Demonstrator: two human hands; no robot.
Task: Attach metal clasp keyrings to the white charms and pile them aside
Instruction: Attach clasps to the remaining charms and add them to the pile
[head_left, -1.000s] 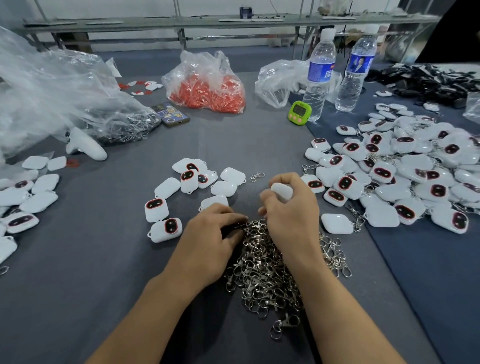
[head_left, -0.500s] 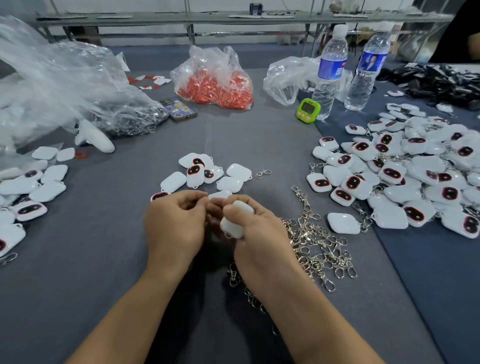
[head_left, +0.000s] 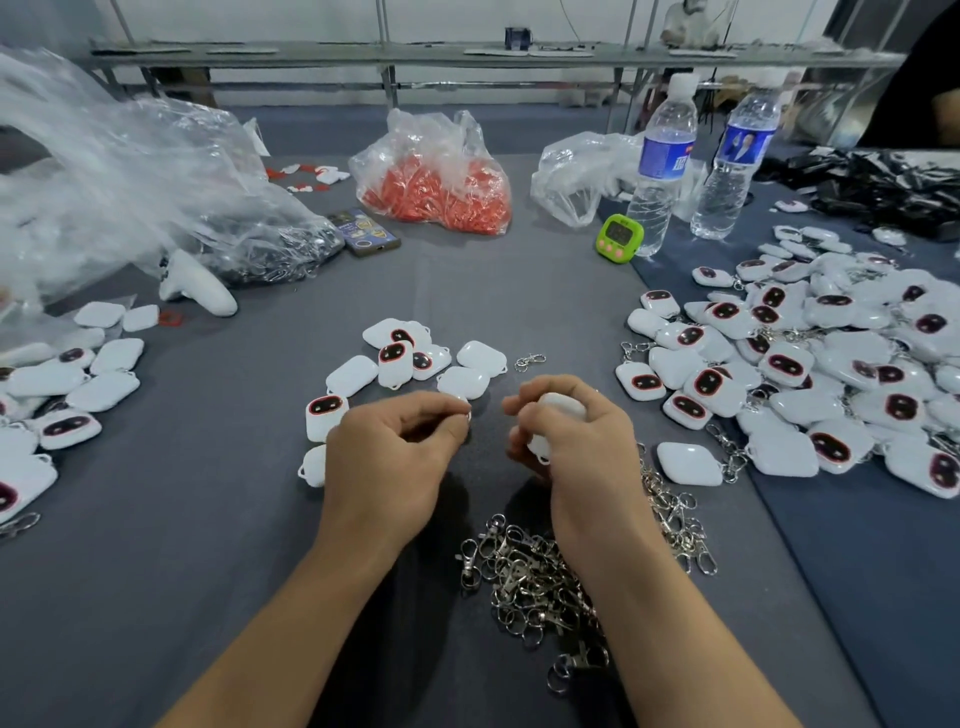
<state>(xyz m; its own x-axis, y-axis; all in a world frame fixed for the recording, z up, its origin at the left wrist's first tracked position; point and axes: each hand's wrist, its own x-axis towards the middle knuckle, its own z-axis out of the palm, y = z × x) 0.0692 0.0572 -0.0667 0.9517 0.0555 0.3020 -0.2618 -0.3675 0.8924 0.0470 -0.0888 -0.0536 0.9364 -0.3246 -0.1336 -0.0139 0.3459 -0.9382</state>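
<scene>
— While your right hand (head_left: 571, 441) curls round a white charm (head_left: 561, 406), your left hand (head_left: 395, 452) hovers just beside it at nine o'clock, thumb and forefinger pinched together.

— Pinched on what, though? Your fingertips hide it, so I cannot tell whether you have anything there.

— Agreed. Both your hands are over the grey bench (head_left: 208, 545), with a narrow gap between them.

— Your clasps (head_left: 535, 582) lie heaped at six o'clock from your hands. They sit partly under your right wrist and trail out towards four.

— At twelve o'clock you have a loose cluster (head_left: 415, 358) of charms, some face up with dark, red-rimmed ovals. A lone clasp (head_left: 530, 360) lies just beside it, towards one.

— Your pile (head_left: 831, 364) spreads wide at three o'clock, with metal rings showing among the charms.

— At nine o'clock, well apart from you, more charms (head_left: 104, 387) lie near a crumpled clear bag (head_left: 130, 197).

— Farther off at twelve sits a red bag (head_left: 436, 192). Towards one you have a green timer (head_left: 618, 237) just beside two bottles (head_left: 662, 161).
</scene>
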